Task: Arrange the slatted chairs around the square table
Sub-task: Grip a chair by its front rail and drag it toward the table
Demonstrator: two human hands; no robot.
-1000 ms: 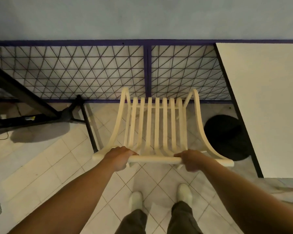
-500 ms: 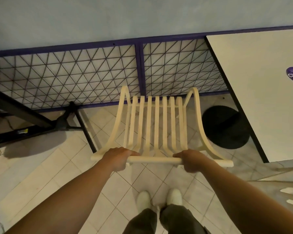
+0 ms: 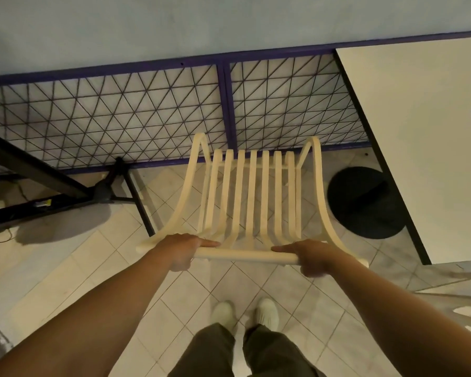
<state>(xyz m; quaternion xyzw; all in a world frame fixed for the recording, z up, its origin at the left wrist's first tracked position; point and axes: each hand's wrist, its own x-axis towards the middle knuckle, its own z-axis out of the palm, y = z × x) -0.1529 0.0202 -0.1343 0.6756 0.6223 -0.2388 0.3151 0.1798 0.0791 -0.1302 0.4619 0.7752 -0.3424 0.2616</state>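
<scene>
Your left hand [image 3: 184,250] is curled round the left part of the top rail [image 3: 245,257] of the cream slatted plastic chair [image 3: 253,197], forefinger laid along the rail. The chair faces away from you at the far edge of the pale tiled floor [image 3: 74,270], its front close to the purple-framed wire-mesh fence [image 3: 120,115]. Whether its feet touch the tiles, you cannot tell from here. Your right hand [image 3: 310,257] clamps the same rail further right, well apart from the left.

Expect the chair to be light and stiff, likely moulded plastic with a smooth surface that can slip. The rail is the soundest hold. The thin slats would probably flex, so keep off them. Two hands spread wide should stop it swinging.

Just right of the chair sits the black round table base [image 3: 365,202], under the left edge of the white square table with a dark rim [image 3: 419,137].

Count: one chair in hand, with what look like seven slats between two curved side pieces. A second pale chair [image 3: 462,297] shows partly at the lower right. There is one table and one base.
</scene>
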